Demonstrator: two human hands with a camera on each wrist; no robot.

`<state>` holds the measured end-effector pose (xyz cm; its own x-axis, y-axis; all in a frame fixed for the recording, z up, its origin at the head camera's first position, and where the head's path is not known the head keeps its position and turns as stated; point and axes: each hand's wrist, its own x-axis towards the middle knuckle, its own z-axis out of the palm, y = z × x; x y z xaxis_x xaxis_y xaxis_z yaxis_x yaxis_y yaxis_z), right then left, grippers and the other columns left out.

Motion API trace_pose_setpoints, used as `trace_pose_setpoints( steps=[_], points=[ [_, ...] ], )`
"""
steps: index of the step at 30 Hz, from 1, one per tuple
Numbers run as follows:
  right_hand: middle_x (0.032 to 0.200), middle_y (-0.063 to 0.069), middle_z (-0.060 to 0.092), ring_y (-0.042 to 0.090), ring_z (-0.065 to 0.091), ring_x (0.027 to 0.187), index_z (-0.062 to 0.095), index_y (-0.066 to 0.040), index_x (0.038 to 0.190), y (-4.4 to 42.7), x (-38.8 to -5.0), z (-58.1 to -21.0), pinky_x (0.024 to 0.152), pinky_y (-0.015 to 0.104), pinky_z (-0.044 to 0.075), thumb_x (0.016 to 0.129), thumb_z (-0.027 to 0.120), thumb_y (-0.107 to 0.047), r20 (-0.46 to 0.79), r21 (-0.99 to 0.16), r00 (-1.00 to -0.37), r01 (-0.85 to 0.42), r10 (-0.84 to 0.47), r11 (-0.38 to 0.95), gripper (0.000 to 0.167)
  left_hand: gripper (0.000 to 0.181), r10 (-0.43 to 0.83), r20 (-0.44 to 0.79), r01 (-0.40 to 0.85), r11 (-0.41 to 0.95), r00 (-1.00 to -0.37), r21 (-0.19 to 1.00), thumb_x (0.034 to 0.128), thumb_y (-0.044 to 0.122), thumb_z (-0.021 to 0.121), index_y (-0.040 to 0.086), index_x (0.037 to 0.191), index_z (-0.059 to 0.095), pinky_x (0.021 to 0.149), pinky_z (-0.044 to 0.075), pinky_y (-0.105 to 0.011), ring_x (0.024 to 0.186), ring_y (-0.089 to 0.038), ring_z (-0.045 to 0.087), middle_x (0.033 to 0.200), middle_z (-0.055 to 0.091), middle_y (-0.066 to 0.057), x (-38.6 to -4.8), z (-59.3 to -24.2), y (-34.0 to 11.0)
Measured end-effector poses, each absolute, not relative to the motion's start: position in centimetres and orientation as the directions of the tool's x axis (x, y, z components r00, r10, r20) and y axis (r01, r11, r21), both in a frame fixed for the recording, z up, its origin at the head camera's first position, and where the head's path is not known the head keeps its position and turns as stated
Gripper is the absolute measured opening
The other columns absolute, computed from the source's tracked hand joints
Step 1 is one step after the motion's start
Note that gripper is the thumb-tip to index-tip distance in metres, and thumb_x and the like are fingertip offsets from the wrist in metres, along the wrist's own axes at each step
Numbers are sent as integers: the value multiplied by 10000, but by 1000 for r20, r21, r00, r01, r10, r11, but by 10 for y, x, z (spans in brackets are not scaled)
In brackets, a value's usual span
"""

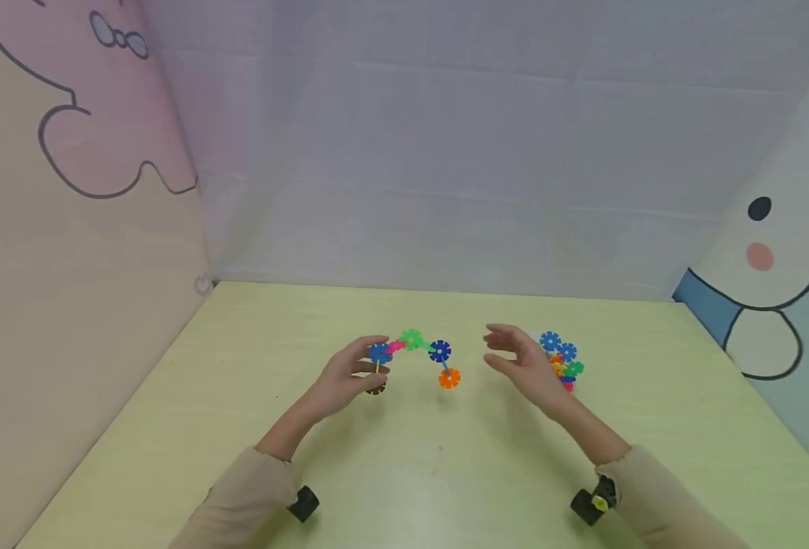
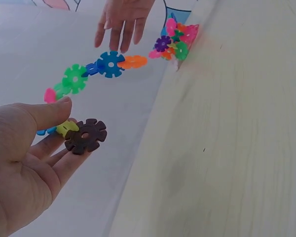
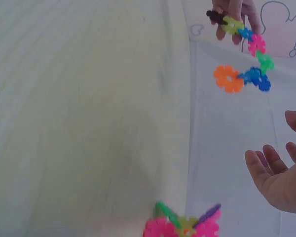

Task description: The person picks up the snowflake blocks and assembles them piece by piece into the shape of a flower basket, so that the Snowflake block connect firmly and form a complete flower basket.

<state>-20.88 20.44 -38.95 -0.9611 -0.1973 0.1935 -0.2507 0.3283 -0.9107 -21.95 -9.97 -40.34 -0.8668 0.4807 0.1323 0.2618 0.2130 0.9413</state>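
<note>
A curved chain of interlocking plastic snowflake discs (image 1: 411,339) hangs above the table, its pieces brown, yellow, blue, pink, green and orange. My left hand (image 1: 342,381) pinches the chain's left end between thumb and fingers, close to the brown disc (image 2: 86,136). At the free right end dangles an orange disc (image 1: 449,378). To the right of it, apart from the chain, my right hand (image 1: 524,366) is held in the air with fingers loosely bent and nothing in it. In the right wrist view that same hand (image 3: 281,182) shows its gap between thumb and fingers.
A small pile of joined colourful discs (image 1: 569,369) lies on the pale wooden table (image 1: 404,473), just beyond the right hand. A white cloth wall (image 1: 445,175) stands behind the table, with printed cartoon panels on both sides.
</note>
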Motion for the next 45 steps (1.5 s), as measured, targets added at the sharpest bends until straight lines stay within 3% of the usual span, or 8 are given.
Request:
trace_pose_setpoints(
  steps=[2,8,11,16,19,21,28,45],
  points=[
    [1202,152,525,306,475,1124,440,-34,1280,221,-213,-388,840,143,428,876,603,-156,215,-882,-963,-262,-162,391,453,551,471,137,266,219,-872,939,860,38,594,83,1356,359,801,517,-319,1054,-409,544,1189,484,-241,-221,-404,-103],
    [1223,257,472,387,419,1122,403,40,1286,278,-224,-394,947,492,351,899,570,-171,231,-808,-972,-220,-50,546,471,543,441,143,261,219,-886,940,852,25,601,88,1343,377,770,527,-297,1031,-429,548,1170,489,-275,-221,-404,-110],
    [1251,295,418,429,380,1138,365,46,1308,302,-227,-398,948,529,334,899,570,-234,165,-794,-986,-120,21,597,536,545,430,136,246,211,-893,946,848,9,601,97,1339,383,761,530,-298,1032,-434,545,1178,490,-274,-222,-405,-113],
    [1261,332,374,436,445,1079,277,57,1359,322,-226,-404,826,443,485,894,574,-272,15,-785,-1000,-9,4,619,642,550,427,128,233,203,-895,951,847,-1,597,80,1345,377,762,530,-297,1043,-435,539,1192,480,-282,-222,-407,-115],
    [1224,347,396,348,573,910,266,62,1360,322,-224,-409,644,329,538,891,583,-242,-38,-797,-999,11,-32,604,642,552,421,131,234,204,-897,950,846,-3,597,75,1346,375,756,531,-296,1039,-428,544,1192,480,-282,-221,-407,-117],
    [1204,365,391,299,615,808,257,74,1355,319,-223,-413,595,324,544,896,576,-198,-65,-824,-996,22,-55,566,621,553,418,133,237,207,-899,949,846,-1,599,69,1346,374,754,532,-300,1036,-424,547,1191,482,-281,-220,-407,-117],
    [1182,392,376,217,644,721,263,123,1326,311,-220,-419,620,328,551,896,513,5,-96,-903,-993,61,-62,426,511,556,400,134,229,199,-907,953,839,-17,601,26,1343,370,747,534,-300,1037,-441,541,1194,482,-293,-218,-408,-121],
    [1244,359,374,45,590,727,293,95,1338,290,-222,-412,633,245,539,908,494,-9,-82,-930,-996,61,-41,362,486,541,364,173,262,210,-915,942,839,-7,607,46,1331,389,742,534,-297,1029,-441,545,1143,514,-285,-222,-405,-126]
  ],
)
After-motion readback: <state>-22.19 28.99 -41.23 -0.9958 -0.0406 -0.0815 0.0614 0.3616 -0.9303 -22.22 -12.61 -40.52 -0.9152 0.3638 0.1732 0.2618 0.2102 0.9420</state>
